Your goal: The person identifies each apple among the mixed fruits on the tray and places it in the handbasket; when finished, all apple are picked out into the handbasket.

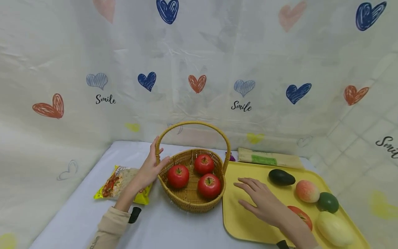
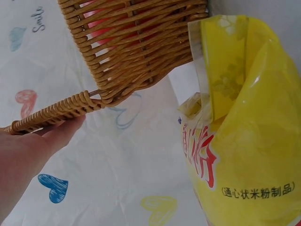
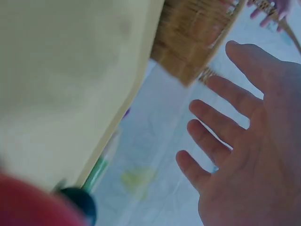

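A wicker basket (image 1: 191, 206) with a tall arched handle (image 1: 194, 123) stands on the table. Three red apples (image 1: 178, 176) lie inside it. My left hand (image 1: 151, 166) grips the left foot of the handle, fingers behind it and thumb toward the rim. In the left wrist view, the same hand (image 2: 35, 148) lies against the wrapped handle. My right hand (image 1: 264, 204) hovers over the left part of the yellow tray (image 1: 239, 221), fingers spread and nothing held. The right wrist view shows its palm and separated fingers (image 3: 218, 120), with the basket beyond.
On the tray's right side lie an avocado (image 1: 281, 177), a peach (image 1: 307, 191), a green round fruit (image 1: 328, 202), a pale yellow fruit (image 1: 334, 229) and another apple (image 1: 301, 216). A yellow food packet (image 1: 113, 183) sits left of the basket. A beige packet (image 1: 270, 158) lies behind the tray.
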`<control>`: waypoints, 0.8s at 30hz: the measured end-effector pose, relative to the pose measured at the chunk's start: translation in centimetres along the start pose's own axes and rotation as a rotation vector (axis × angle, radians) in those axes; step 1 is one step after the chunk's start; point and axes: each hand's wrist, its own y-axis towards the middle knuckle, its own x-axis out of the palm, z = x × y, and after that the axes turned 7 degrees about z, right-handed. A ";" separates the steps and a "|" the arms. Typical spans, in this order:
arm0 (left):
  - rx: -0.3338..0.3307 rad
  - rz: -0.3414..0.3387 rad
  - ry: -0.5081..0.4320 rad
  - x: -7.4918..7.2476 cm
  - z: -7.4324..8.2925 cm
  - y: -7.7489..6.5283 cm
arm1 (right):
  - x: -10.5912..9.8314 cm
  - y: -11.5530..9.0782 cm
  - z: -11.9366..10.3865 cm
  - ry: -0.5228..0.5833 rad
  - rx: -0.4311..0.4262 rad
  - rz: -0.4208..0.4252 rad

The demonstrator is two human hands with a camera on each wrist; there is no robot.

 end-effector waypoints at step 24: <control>0.008 -0.010 0.004 -0.2 -0.1 0.0 | 0.2 -10.4 5.9 -0.209 0.195 0.126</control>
